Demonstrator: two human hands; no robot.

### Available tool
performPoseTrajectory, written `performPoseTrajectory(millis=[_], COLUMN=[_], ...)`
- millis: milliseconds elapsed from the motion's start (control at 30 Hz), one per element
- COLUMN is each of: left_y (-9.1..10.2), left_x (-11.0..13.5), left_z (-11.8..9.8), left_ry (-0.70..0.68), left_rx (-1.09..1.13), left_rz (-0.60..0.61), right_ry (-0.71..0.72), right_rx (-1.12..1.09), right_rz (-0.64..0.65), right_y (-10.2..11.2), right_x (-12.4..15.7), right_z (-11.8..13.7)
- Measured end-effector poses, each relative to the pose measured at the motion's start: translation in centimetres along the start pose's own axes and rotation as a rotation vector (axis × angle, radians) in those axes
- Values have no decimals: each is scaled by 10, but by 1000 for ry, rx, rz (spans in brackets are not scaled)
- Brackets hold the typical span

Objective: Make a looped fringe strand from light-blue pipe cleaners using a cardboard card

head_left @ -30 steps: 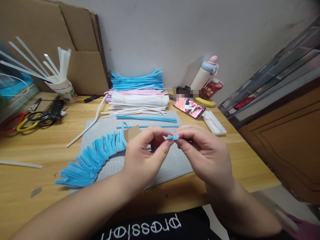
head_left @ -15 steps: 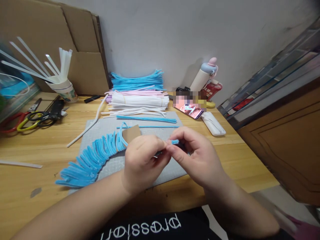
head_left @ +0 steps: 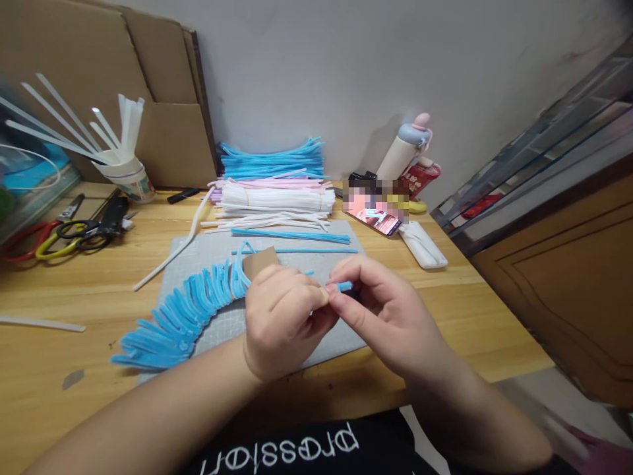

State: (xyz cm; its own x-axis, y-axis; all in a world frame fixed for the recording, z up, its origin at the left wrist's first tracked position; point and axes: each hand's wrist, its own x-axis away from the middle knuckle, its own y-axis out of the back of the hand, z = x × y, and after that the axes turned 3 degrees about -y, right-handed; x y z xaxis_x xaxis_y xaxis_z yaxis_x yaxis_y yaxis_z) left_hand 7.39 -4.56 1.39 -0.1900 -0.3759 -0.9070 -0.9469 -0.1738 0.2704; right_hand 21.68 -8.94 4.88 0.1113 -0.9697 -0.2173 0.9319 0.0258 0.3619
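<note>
My left hand (head_left: 287, 320) and my right hand (head_left: 378, 303) meet above the grey cutting mat (head_left: 324, 343), fingertips touching. Both are closed on a short blue pipe cleaner (head_left: 345, 286), whose end pokes out between my right thumb and index finger. Most of it is hidden by my fingers. To the left of my hands lies a curved row of folded blue pipe cleaners (head_left: 188, 307), with a piece of brown cardboard (head_left: 260, 261) at its upper end. Beyond them, straight blue pipe cleaners (head_left: 291, 235) rest on the mat.
Bundles of white pipe cleaners (head_left: 277, 199) and blue pipe cleaners (head_left: 271, 160) lie against the wall. Scissors (head_left: 64, 234) and a cup of glue sticks (head_left: 126, 175) are at left. At right are a phone (head_left: 378, 216), a tissue pack (head_left: 422, 245) and a bottle (head_left: 403, 148).
My left hand has rolled slightly, its knuckles now more on top. A blue tip has come into view behind it. Both hands keep hold of the short blue piece.
</note>
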Motion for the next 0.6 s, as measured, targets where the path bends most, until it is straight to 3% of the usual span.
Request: performPoseTrajectory(millis=[267,367,467,600], left_y=[-2,-1,1,4], left_x=[2,0,-7,-17], left_z=[1,2,4,7], left_ry=[54,83,-27,-205], left_rx=[21,73,111,22], left_rz=[-28,59,226,288], right_ry=[-26,-34,-59,-133], right_rx=[85,75,67,155], right_rz=[-9,5,54,151], right_y=[7,16,27,38], right_x=[-1,-5,-9,-14], right_z=[4,4,6,11])
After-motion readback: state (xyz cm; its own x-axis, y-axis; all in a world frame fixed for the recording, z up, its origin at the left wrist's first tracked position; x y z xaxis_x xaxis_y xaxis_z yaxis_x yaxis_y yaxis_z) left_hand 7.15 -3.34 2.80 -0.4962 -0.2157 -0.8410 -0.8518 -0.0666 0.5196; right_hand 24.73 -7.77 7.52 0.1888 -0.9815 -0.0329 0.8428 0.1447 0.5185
